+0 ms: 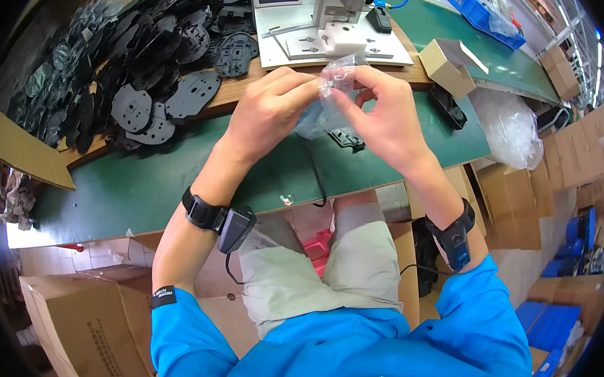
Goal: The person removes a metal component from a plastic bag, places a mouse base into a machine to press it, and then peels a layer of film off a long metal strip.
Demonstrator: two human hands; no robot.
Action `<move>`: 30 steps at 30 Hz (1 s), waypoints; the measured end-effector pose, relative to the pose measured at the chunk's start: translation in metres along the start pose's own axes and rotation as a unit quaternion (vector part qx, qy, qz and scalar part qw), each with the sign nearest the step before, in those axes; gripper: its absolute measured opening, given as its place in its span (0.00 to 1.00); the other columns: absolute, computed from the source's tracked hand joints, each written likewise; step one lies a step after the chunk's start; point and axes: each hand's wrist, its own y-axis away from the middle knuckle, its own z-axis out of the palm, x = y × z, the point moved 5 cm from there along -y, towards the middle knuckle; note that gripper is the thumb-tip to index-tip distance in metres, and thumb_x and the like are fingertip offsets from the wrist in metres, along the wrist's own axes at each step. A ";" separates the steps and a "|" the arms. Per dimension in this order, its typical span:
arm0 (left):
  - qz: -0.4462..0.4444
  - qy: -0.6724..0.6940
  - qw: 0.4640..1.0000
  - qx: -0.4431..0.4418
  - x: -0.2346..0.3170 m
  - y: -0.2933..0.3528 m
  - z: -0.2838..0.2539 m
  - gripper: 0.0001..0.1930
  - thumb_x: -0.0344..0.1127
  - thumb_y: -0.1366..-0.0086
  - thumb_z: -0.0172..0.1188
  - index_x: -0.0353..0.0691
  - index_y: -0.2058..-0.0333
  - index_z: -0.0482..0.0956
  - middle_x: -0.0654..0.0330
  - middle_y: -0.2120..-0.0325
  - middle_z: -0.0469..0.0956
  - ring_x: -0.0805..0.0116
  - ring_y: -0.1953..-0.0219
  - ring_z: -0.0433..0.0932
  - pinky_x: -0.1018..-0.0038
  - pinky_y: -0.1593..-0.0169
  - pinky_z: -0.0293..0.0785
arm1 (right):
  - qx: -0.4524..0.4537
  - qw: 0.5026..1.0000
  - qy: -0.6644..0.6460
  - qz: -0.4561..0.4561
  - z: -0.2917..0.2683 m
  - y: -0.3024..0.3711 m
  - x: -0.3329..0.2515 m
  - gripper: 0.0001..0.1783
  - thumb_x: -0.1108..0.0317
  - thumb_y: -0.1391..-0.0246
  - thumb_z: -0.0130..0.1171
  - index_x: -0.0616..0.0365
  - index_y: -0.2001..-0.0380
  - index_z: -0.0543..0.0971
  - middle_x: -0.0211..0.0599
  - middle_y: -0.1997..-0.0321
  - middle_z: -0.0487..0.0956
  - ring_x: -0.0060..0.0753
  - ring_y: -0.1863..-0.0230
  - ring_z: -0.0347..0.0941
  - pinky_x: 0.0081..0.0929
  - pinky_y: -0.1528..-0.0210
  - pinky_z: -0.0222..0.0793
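Over the green bench (155, 192), both my hands pinch a clear plastic bag (325, 113) near its top. My left hand (272, 110) has thumb and fingers pressed together on the bag's left side. On the other side my right hand (384, 113) grips it between thumb and forefinger. The bag hangs down between the hands, and I cannot make out what is inside. Just below it a small black part (346, 139) lies on the bench. A dark cable (315, 170) runs down across the bench's front edge.
Behind my hands stands a white bench machine (397, 49) with a metal column. Black plastic plates (194, 94) heap up at the left, beside bagged parts (63, 72). To the right are an open small carton (444, 66), a black part (448, 106) and a blue bin (475, 8).
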 end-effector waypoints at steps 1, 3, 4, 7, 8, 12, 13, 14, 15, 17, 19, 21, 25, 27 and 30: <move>0.002 0.002 1.000 -0.001 0.000 0.001 -0.001 0.12 0.22 0.45 0.68 0.34 0.60 0.85 0.57 0.67 0.84 0.59 0.65 0.81 0.66 0.61 0.78 | 0.003 1.000 0.001 0.001 0.001 0.000 0.001 0.13 0.70 0.44 0.68 0.62 0.56 0.84 0.42 0.63 0.85 0.34 0.73 0.78 0.28 0.66 0.74; -0.001 0.011 1.000 -0.019 -0.001 0.002 0.000 0.11 0.22 0.47 0.70 0.35 0.63 0.85 0.58 0.68 0.83 0.60 0.66 0.81 0.68 0.62 0.78 | -0.016 0.999 -0.043 0.022 0.005 0.000 0.007 0.12 0.71 0.44 0.67 0.63 0.56 0.85 0.42 0.64 0.86 0.30 0.68 0.82 0.26 0.62 0.76; 0.001 0.012 1.000 -0.020 -0.001 0.002 0.000 0.11 0.22 0.47 0.70 0.35 0.63 0.85 0.58 0.68 0.83 0.60 0.66 0.81 0.68 0.62 0.78 | -0.014 0.999 -0.043 0.023 0.006 0.001 0.010 0.12 0.71 0.44 0.67 0.63 0.56 0.85 0.42 0.64 0.86 0.30 0.68 0.82 0.26 0.62 0.76; -0.033 0.046 0.998 -0.012 -0.005 0.004 0.000 0.11 0.24 0.48 0.72 0.40 0.65 0.85 0.59 0.69 0.82 0.61 0.66 0.80 0.66 0.63 0.77 | -0.006 0.991 -0.122 0.058 0.007 0.002 0.018 0.11 0.72 0.43 0.67 0.64 0.57 0.85 0.40 0.62 0.87 0.24 0.61 0.83 0.24 0.57 0.78; -0.057 0.067 0.996 -0.001 -0.008 0.003 0.000 0.10 0.24 0.48 0.72 0.39 0.65 0.85 0.59 0.69 0.82 0.61 0.67 0.80 0.67 0.63 0.77 | -0.015 0.984 -0.164 0.074 0.007 0.001 0.018 0.11 0.72 0.42 0.67 0.65 0.57 0.85 0.39 0.61 0.87 0.22 0.60 0.83 0.23 0.54 0.78; -0.086 0.113 0.989 0.048 -0.011 0.000 -0.002 0.09 0.24 0.47 0.72 0.37 0.66 0.85 0.58 0.70 0.82 0.61 0.68 0.79 0.69 0.63 0.76 | -0.016 0.965 -0.235 0.113 0.004 -0.001 0.014 0.10 0.72 0.40 0.66 0.67 0.58 0.85 0.35 0.60 0.88 0.20 0.58 0.82 0.21 0.51 0.78; -0.087 0.112 0.989 0.049 -0.011 0.000 -0.003 0.09 0.24 0.47 0.72 0.37 0.66 0.85 0.58 0.70 0.82 0.61 0.68 0.79 0.69 0.63 0.76 | -0.012 0.964 -0.235 0.122 0.003 0.000 0.015 0.10 0.72 0.40 0.66 0.66 0.57 0.85 0.34 0.61 0.87 0.19 0.59 0.82 0.21 0.51 0.78; -0.087 0.102 0.990 0.046 -0.011 -0.001 -0.003 0.09 0.21 0.47 0.71 0.36 0.65 0.85 0.58 0.70 0.82 0.64 0.67 0.80 0.71 0.64 0.76 | -0.013 0.964 -0.235 0.122 0.002 0.000 0.014 0.10 0.72 0.40 0.66 0.66 0.57 0.85 0.34 0.61 0.87 0.19 0.59 0.82 0.21 0.51 0.78; -0.088 0.093 0.991 0.042 -0.011 -0.001 -0.003 0.10 0.18 0.47 0.70 0.35 0.65 0.85 0.59 0.70 0.83 0.66 0.67 0.80 0.73 0.64 0.77 | -0.006 0.964 -0.237 0.119 0.001 0.000 0.013 0.10 0.73 0.40 0.66 0.66 0.57 0.85 0.34 0.61 0.87 0.19 0.59 0.82 0.21 0.51 0.78; -0.113 0.102 0.988 0.037 -0.013 0.001 -0.001 0.10 0.17 0.46 0.69 0.34 0.65 0.85 0.59 0.69 0.83 0.66 0.67 0.80 0.73 0.63 0.78 | 0.000 0.964 -0.241 0.116 0.001 0.001 0.014 0.10 0.74 0.40 0.66 0.66 0.57 0.85 0.34 0.60 0.87 0.19 0.59 0.82 0.20 0.51 0.78; -0.136 0.113 0.984 0.032 -0.014 0.002 0.001 0.10 0.17 0.46 0.68 0.34 0.65 0.85 0.58 0.69 0.83 0.66 0.66 0.81 0.74 0.62 0.78 | 0.009 0.961 -0.252 0.109 -0.001 0.002 0.017 0.11 0.75 0.41 0.65 0.66 0.56 0.85 0.33 0.59 0.87 0.19 0.58 0.82 0.20 0.51 0.77; -0.158 0.145 0.976 0.037 -0.016 0.002 0.002 0.08 0.17 0.41 0.66 0.34 0.64 0.84 0.61 0.68 0.83 0.70 0.63 0.81 0.75 0.59 0.79 | 0.013 0.959 -0.262 0.107 -0.002 0.003 0.018 0.11 0.76 0.40 0.64 0.66 0.54 0.84 0.34 0.58 0.87 0.19 0.57 0.82 0.20 0.50 0.77; -0.255 0.213 0.942 0.050 -0.033 0.013 0.007 0.06 0.20 0.35 0.62 0.34 0.60 0.81 0.63 0.66 0.82 0.74 0.60 0.81 0.76 0.56 0.78 | 0.037 0.959 -0.264 0.099 -0.016 -0.001 0.022 0.15 0.78 0.38 0.60 0.64 0.49 0.82 0.36 0.55 0.86 0.20 0.53 0.81 0.20 0.47 0.76; -0.288 0.267 0.918 0.045 -0.038 0.014 0.009 0.06 0.23 0.31 0.60 0.33 0.56 0.79 0.64 0.63 0.81 0.75 0.57 0.80 0.75 0.51 0.77 | 0.037 0.957 -0.269 0.101 -0.020 0.000 0.024 0.16 0.79 0.38 0.60 0.64 0.47 0.81 0.36 0.54 0.85 0.21 0.52 0.81 0.21 0.46 0.76; -0.234 0.256 0.938 0.020 -0.031 0.010 0.015 0.09 0.25 0.34 0.63 0.32 0.56 0.79 0.54 0.64 0.84 0.68 0.60 0.83 0.70 0.52 0.79 | 0.036 0.955 -0.271 0.111 -0.022 0.002 0.024 0.17 0.80 0.38 0.60 0.65 0.46 0.80 0.37 0.52 0.84 0.22 0.51 0.80 0.22 0.44 0.76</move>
